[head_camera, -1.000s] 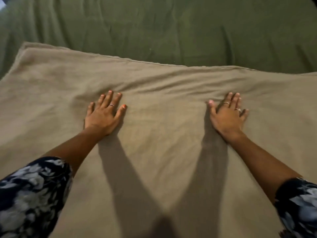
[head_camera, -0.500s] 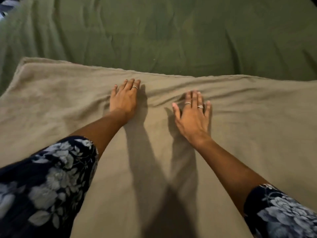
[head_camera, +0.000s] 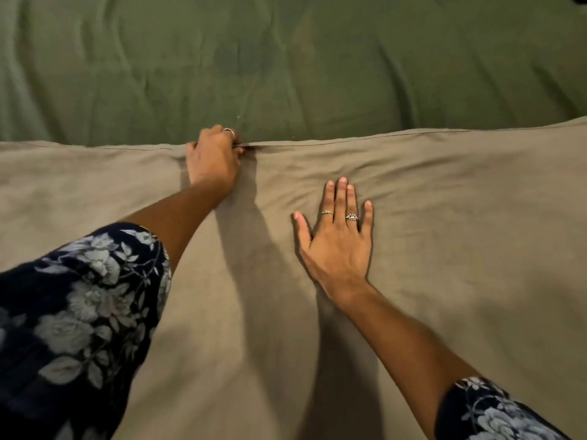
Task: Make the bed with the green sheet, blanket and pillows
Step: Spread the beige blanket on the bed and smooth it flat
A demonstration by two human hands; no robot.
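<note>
Hands are working on a tan blanket (head_camera: pixel 413 281) that is lying spread across the near part of the bed, seen from the head camera; its far hemmed edge is running from side to side, with the green sheet (head_camera: pixel 317 65) lying wrinkled and uncovered beyond it; the left hand (head_camera: pixel 213 160) is reaching to that far edge, its fingers curling over the hem and gripping the blanket there, a ring showing on one finger; the right hand (head_camera: pixel 338 241) is lying flat on the blanket nearer the person, palm down, fingers straight and slightly spread, pressing the cloth, two rings showing; creases are fanning out around both hands; both arms are coming out of dark sleeves with a pale flower print (head_camera: pixel 79 312); the arms are casting long shadows on the blanket toward the person.
</note>
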